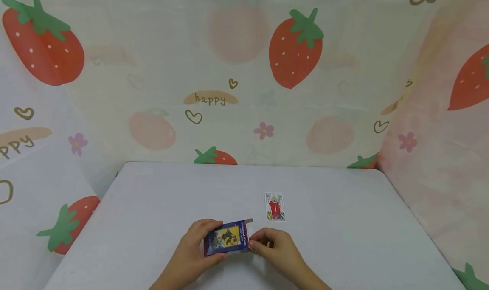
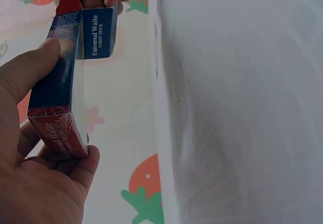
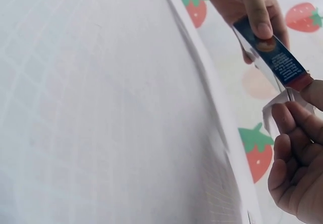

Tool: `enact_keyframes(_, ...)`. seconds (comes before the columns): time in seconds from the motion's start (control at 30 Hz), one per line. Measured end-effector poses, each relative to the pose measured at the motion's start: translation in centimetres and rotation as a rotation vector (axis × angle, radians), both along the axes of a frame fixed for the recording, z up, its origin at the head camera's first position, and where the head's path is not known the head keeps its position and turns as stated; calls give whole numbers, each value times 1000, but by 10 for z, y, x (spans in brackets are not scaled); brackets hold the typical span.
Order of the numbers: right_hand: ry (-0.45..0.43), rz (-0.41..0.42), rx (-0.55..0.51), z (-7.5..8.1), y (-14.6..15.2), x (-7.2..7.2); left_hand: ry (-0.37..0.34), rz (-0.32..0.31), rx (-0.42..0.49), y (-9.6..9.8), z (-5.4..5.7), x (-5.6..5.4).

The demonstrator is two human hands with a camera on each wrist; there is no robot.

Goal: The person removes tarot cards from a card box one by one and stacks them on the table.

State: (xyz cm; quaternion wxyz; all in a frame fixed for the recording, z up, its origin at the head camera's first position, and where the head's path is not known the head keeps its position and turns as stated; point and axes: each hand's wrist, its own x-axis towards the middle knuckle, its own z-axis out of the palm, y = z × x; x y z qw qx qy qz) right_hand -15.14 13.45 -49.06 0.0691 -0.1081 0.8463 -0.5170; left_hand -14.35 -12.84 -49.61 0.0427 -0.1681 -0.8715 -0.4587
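My left hand [image 1: 192, 247] grips a blue and red tarot deck box [image 1: 226, 238], thumb along one narrow side and fingers around the other. At the box's right end the flaps stand open; one blue flap [image 2: 98, 34] reads "Universal Waite Tarot Deck". My right hand [image 1: 278, 248] pinches at this open end, its thumb by a small red side flap [image 3: 302, 81] and its fingertips near the opening. What lies inside the box is hidden. Beyond the right hand, a single tarot card [image 1: 275, 206] with a red-robed figure lies face up on the table.
A white-covered table [image 1: 336, 205] spreads under the hands. Cloth walls [image 1: 229, 39] printed with strawberries, flowers and hearts stand along its back and both sides.
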Motion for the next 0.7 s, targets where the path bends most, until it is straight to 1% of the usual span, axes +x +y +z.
enact_keyframes(0.23,0,-28,-28,0,-1,1,-6,-2,-7,1,1,0)
enact_keyframes(0.47,20,-42,-1,-2,-1,1,-1,1,-33,3,3,1)
enact_keyframes(0.7,20,-45,18,-2,-1,0,-11,12,-19,4,5,2)
